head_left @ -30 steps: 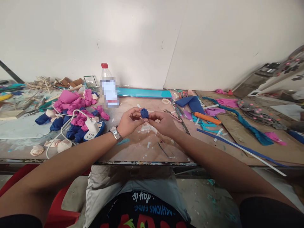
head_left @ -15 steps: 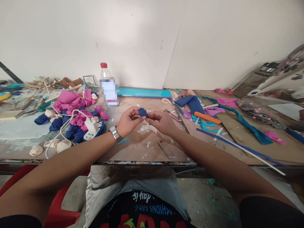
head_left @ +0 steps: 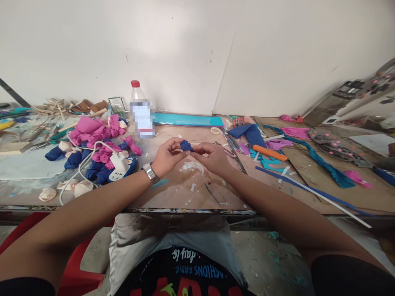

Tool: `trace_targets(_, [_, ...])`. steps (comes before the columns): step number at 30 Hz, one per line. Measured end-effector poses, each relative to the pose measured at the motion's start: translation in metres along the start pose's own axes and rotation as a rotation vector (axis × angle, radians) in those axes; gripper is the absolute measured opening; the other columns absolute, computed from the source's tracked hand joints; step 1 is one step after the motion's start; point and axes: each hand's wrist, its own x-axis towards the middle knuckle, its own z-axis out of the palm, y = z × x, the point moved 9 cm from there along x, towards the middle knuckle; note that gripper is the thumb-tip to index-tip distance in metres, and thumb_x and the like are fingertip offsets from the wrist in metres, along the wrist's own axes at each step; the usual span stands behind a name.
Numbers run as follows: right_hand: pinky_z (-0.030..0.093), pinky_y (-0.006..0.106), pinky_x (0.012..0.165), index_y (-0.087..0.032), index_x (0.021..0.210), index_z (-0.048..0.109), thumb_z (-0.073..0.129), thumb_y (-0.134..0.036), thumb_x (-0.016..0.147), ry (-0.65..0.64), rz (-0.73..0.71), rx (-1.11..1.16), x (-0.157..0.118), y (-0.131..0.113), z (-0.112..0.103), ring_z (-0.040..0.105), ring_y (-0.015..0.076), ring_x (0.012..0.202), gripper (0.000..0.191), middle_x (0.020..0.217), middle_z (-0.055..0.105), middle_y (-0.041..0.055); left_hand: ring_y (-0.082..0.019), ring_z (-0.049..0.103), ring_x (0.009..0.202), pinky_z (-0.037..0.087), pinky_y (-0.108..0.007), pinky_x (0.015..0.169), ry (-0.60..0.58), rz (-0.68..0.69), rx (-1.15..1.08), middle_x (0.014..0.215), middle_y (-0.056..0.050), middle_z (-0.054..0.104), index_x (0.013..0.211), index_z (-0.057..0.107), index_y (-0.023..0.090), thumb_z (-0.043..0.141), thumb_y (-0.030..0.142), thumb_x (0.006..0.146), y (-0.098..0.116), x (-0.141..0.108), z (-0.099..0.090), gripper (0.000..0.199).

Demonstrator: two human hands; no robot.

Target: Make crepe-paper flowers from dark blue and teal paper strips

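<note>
A small dark-blue rolled flower [head_left: 186, 145], crêpe paper or cloth, is pinched between both hands above the middle of the table. My left hand [head_left: 169, 157], with a metal watch [head_left: 150, 172] at the wrist, grips it from the left between thumb and fingers. From the other side my right hand [head_left: 211, 158] closes thumb and fingertips on its lower right edge. The fingers partly hide the flower's underside. Below the hands, the tabletop [head_left: 175, 193] shows a whitish smear and small white scraps.
Pink rolled pieces [head_left: 89, 131] lie heaped left, by a blue-and-white power strip [head_left: 121, 170] with a cable. A red-capped bottle [head_left: 135, 88] and a phone [head_left: 143, 119] stand behind. An orange cutter [head_left: 269, 152], scissors [head_left: 226, 150], blue strips and a white stick [head_left: 333, 200] lie right.
The blue flower has tilted and turned slightly between the fingers, its top now showing more folds. My right hand has shifted a little; both hands keep their hold.
</note>
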Motion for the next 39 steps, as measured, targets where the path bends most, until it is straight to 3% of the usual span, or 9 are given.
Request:
trace_targets(7, [0.054,0.029,0.066,-0.022,0.089,0.080,0.073,-0.032,0.085,0.061,0.012,0.021,0.000,0.002,-0.006,0.069,0.0178,0.072,0.013,0.084,0.080,0.0038,-0.016,0.071,0.084,0.056,-0.032,0.083,-0.053,-0.060,-0.066,0.092,-0.004,0.076,0.094,0.066,0.017,0.094,0.036,0.064,-0.008,0.001,0.007,0.046])
trace_targets(16, [0.052,0.029,0.068,-0.019,0.087,0.078,0.071,-0.034,0.085,-0.028,0.075,0.102,0.001,0.010,0.005,0.067,0.0170,0.072,0.016,0.080,0.078,0.0023,-0.017,0.071,0.077,0.057,-0.034,0.078,-0.033,-0.088,0.024,0.087,-0.003,0.077,0.090,0.069,0.016,0.094,0.039,0.061,-0.014,0.001,0.002,0.045])
trace_targets(27, [0.055,0.031,0.076,-0.020,0.082,0.075,0.079,-0.044,0.079,-0.066,0.180,0.381,0.003,0.018,0.013,0.066,0.0164,0.076,0.025,0.083,0.075,0.0017,-0.017,0.069,0.072,0.057,-0.033,0.073,-0.109,-0.074,0.091,0.080,-0.005,0.076,0.081,0.072,0.016,0.089,0.049,0.069,-0.013,-0.002,0.009,0.039])
trace_targets(33, [0.054,0.032,0.075,-0.019,0.084,0.074,0.084,-0.044,0.074,-0.166,0.215,0.465,0.001,0.022,0.023,0.064,0.0163,0.076,0.029,0.081,0.073,0.0016,-0.017,0.067,0.069,0.054,-0.031,0.068,-0.121,-0.087,0.152,0.078,-0.005,0.075,0.078,0.071,0.016,0.088,0.051,0.069,-0.015,-0.003,0.009,0.040])
trace_targets(39, [0.050,0.029,0.068,-0.019,0.080,0.071,0.082,-0.043,0.076,-0.145,0.199,0.470,0.004,0.020,0.020,0.058,0.0131,0.068,0.027,0.073,0.067,-0.0011,-0.013,0.060,0.061,0.047,-0.027,0.058,-0.144,-0.116,0.224,0.073,-0.004,0.072,0.081,0.073,0.015,0.084,0.055,0.074,-0.017,-0.004,0.010,0.042])
